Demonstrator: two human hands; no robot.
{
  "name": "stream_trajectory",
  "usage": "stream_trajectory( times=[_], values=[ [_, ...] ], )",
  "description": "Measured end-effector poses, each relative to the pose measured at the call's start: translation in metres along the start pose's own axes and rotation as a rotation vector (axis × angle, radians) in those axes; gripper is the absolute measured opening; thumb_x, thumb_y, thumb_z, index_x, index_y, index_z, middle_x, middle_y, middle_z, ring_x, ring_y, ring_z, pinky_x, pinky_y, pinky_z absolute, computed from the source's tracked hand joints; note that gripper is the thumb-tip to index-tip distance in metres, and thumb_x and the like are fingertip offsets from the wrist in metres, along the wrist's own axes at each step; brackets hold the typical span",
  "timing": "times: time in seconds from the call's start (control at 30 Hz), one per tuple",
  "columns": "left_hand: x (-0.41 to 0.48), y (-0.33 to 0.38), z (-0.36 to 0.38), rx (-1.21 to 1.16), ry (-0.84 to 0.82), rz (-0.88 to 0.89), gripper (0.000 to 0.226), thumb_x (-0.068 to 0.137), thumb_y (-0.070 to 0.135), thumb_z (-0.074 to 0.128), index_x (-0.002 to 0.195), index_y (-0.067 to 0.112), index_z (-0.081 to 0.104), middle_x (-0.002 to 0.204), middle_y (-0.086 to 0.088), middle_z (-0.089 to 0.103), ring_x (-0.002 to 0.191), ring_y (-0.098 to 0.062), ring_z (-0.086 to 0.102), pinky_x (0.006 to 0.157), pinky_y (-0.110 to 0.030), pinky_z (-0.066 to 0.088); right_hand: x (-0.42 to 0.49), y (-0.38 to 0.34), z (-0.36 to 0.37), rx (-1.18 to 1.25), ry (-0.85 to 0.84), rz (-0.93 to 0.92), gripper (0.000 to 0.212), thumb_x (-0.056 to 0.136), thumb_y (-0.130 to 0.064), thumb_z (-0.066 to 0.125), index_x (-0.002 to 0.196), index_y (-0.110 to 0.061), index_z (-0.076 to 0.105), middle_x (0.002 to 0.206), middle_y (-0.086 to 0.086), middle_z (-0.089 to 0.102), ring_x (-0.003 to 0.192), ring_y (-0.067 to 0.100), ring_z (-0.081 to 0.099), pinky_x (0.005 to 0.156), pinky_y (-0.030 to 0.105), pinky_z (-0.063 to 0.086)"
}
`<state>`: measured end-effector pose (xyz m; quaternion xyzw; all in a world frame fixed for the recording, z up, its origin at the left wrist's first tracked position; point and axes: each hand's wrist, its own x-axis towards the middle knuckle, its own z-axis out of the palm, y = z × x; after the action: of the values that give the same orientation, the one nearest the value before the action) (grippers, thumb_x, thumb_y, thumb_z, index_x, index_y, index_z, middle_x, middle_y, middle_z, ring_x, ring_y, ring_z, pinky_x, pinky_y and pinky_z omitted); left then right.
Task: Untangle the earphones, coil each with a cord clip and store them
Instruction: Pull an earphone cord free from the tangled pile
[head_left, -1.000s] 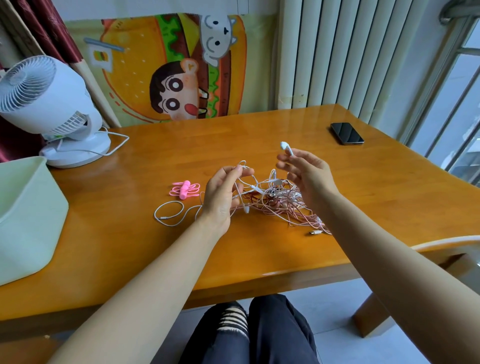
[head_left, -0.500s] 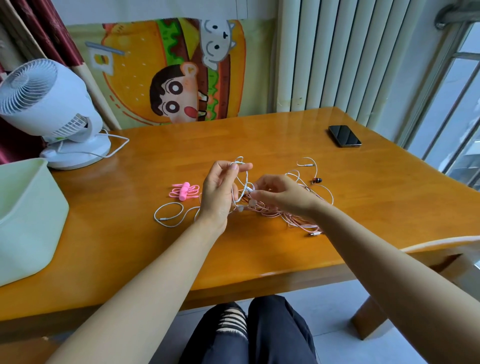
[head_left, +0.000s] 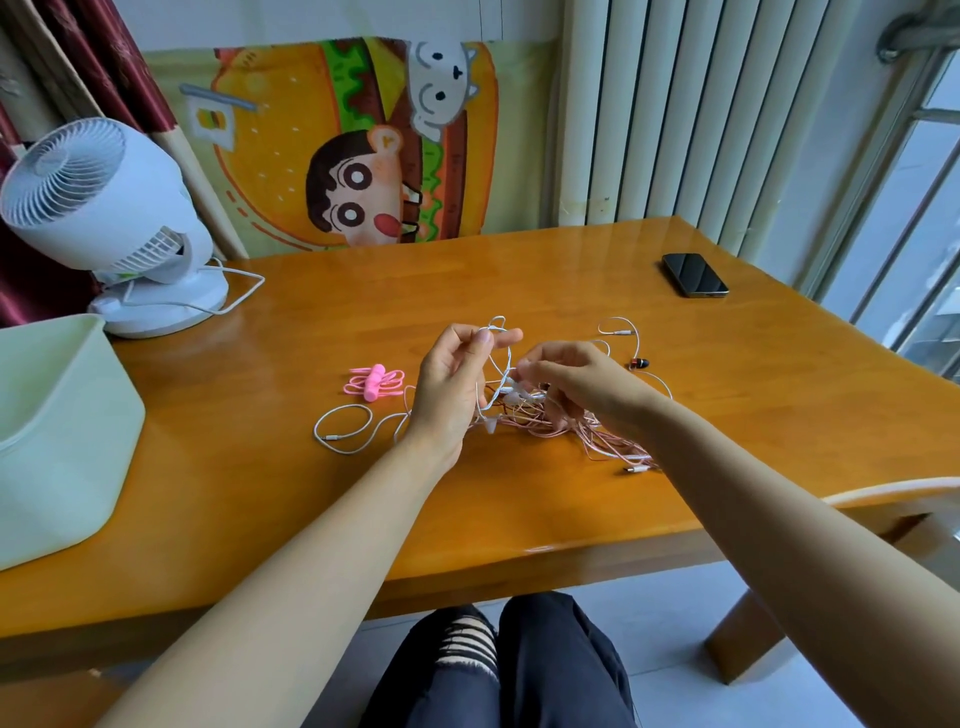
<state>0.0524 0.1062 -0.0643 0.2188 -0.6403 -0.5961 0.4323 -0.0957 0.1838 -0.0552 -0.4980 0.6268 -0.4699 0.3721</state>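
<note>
Lowered since a second ago, right hand (head_left: 576, 384) pinches strands of the tangle (head_left: 571, 423), just right of left hand (head_left: 447, 389), which pinches a white loop (head_left: 497, 323) raised above it.

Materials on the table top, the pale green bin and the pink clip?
Table top: wood, orange-brown with a glossy varnish; plank seams and window glare show on it.
Pale green bin: probably moulded plastic with a matte finish; rounded corners and an even colour.
Pink clip: looks like soft silicone or rubber, matte; too small to be sure.
</note>
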Motion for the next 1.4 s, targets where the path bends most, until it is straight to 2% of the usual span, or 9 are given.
stream_trajectory(
  times=[0.2, 0.3, 0.43, 0.7, 0.87, 1.07, 1.23, 1.3, 1.4],
  values=[
    [0.0, -0.005, 0.001, 0.01, 0.087, -0.061, 0.016, 0.103, 0.022, 0.046, 0.094, 0.014, 0.056, 0.105, 0.002, 0.073, 0.048, -0.006, 0.039, 0.052, -0.026, 0.041, 0.004, -0.001, 0.001, -0.423, 0.513, -0.36, 0.008, 0.09, -0.028, 0.069, 0.091, -0.021, 0.072, 0.095, -0.002, 0.054, 0.073, 0.007, 0.055, 0.067, 0.02, 0.046],
    [0.0, -0.005, 0.004, -0.012, 0.096, -0.118, 0.017, 0.102, 0.025, 0.048, 0.092, 0.019, 0.06, 0.092, 0.01, 0.072, 0.06, -0.006, 0.047, 0.058, -0.033, 0.041, 0.002, -0.01, 0.01, -0.391, 0.415, -0.336, 0.013, 0.094, -0.027, 0.064, 0.086, -0.018, 0.068, 0.081, -0.001, 0.066, 0.064, 0.019, 0.06, 0.063, 0.037, 0.048],
    [-0.001, 0.0, 0.005, -0.011, 0.107, -0.135, 0.019, 0.101, 0.027, 0.05, 0.087, 0.024, 0.063, 0.081, 0.006, 0.065, 0.061, -0.01, 0.047, 0.059, -0.032, 0.041, 0.002, -0.025, 0.009, -0.111, 0.253, -0.149, 0.018, 0.095, -0.024, 0.062, 0.091, -0.01, 0.072, 0.06, 0.0, 0.063, 0.053, 0.015, 0.044, 0.049, 0.026, 0.034],
    [-0.002, 0.004, 0.004, -0.028, 0.083, -0.149, 0.019, 0.102, 0.027, 0.048, 0.087, 0.025, 0.059, 0.083, 0.012, 0.065, 0.071, 0.001, 0.059, 0.063, -0.017, 0.046, 0.0, -0.033, 0.013, 0.474, 0.086, 0.006, 0.022, 0.097, 0.002, 0.046, 0.11, 0.004, 0.064, 0.095, 0.016, 0.071, 0.08, 0.018, 0.068, 0.07, 0.022, 0.056],
    [-0.001, 0.001, 0.003, 0.07, 0.09, -0.074, 0.018, 0.101, 0.029, 0.051, 0.086, 0.029, 0.061, 0.104, -0.007, 0.056, 0.08, -0.006, 0.055, 0.063, -0.014, 0.043, 0.001, -0.036, 0.023, 0.58, 0.096, 0.044, 0.028, 0.094, 0.012, 0.049, 0.121, 0.007, 0.05, 0.105, 0.023, 0.064, 0.091, 0.025, 0.066, 0.083, 0.025, 0.057],
    [-0.001, 0.0, 0.001, 0.148, 0.115, -0.076, 0.018, 0.1, 0.03, 0.051, 0.087, 0.029, 0.063, 0.126, -0.015, 0.044, 0.104, -0.018, 0.052, 0.073, -0.016, 0.045, 0.006, -0.036, 0.03, 0.159, 0.147, -0.017, 0.013, 0.09, 0.006, 0.062, 0.102, 0.003, 0.057, 0.088, 0.019, 0.07, 0.08, 0.025, 0.071, 0.077, 0.03, 0.061],
    [-0.001, -0.001, -0.003, 0.152, 0.139, -0.057, 0.019, 0.097, 0.035, 0.056, 0.081, 0.035, 0.066, 0.114, -0.01, 0.048, 0.087, -0.018, 0.051, 0.069, -0.023, 0.043, 0.01, -0.027, 0.035, -0.217, 0.332, -0.238, 0.012, 0.083, -0.004, 0.073, 0.084, -0.004, 0.061, 0.071, 0.01, 0.071, 0.058, 0.014, 0.068, 0.057, 0.026, 0.056],
    [0.001, 0.0, -0.006, 0.116, 0.146, -0.021, 0.018, 0.097, 0.033, 0.056, 0.083, 0.034, 0.067, 0.098, -0.003, 0.055, 0.07, -0.009, 0.046, 0.059, -0.019, 0.036, 0.014, -0.021, 0.033, -0.312, 0.435, -0.312, 0.021, 0.083, -0.014, 0.076, 0.096, -0.008, 0.06, 0.091, 0.006, 0.067, 0.075, 0.013, 0.064, 0.065, 0.023, 0.05],
    [0.002, 0.003, -0.009, 0.103, 0.154, 0.024, 0.019, 0.099, 0.021, 0.054, 0.086, 0.026, 0.067, 0.082, 0.008, 0.06, 0.058, -0.002, 0.046, 0.053, -0.011, 0.035, 0.014, -0.016, 0.024, -0.308, 0.126, -0.093, 0.036, 0.094, -0.03, 0.062, 0.12, -0.006, 0.058, 0.114, 0.01, 0.063, 0.103, 0.02, 0.057, 0.084, 0.03, 0.045]
  ],
)
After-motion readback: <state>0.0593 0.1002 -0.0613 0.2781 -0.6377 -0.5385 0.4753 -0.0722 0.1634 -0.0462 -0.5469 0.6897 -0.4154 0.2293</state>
